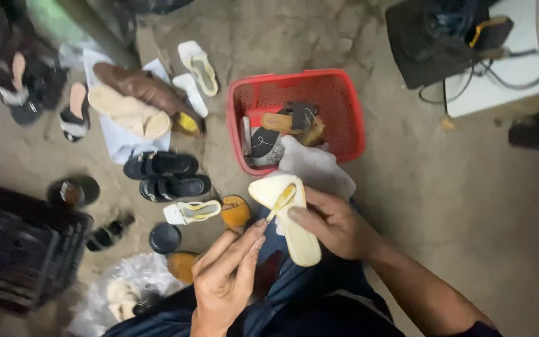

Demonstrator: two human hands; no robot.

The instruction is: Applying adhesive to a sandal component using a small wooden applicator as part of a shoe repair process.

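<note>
Right hand: we see our right hand [335, 224] wrapped around a cream flat sandal [285, 215], fingers closed over its middle and thumb across the insole, so the sandal is gripped and lifted above our lap.
Left hand: our left hand [226, 274] sits just beside the sandal with fingers stretched towards its yellow strap [282, 201]; the fingertips reach the strap's lower end, but we cannot tell whether they pinch it or only touch it.
Sandal position: it lies tilted, toe end up towards the red basket [344, 93], heel end down over our blue trousers [294, 293].
Cloth: a white cloth [316, 168] hangs over the basket's near rim, just behind the sandal.
Basket contents: we make out a wooden-backed brush [279, 122] and dark tools, too jumbled to name further.
Matching sandal: a second cream sandal with a yellow strap [191, 211] rests on the floor to the left, near a round orange tin [236, 211].
Black sandals: a pair of black sandals [163, 175] lies side by side above it.
Other shoes: a tan slipper [129, 112] and a brown shoe [141, 87] lie on a white sheet; two white sandals [196, 72] sit beyond them.
Floor items: a round black lid [165, 238] lies near our left knee.
Corner: a black bag [432, 40] with cables sits on a white surface at upper right.
</note>
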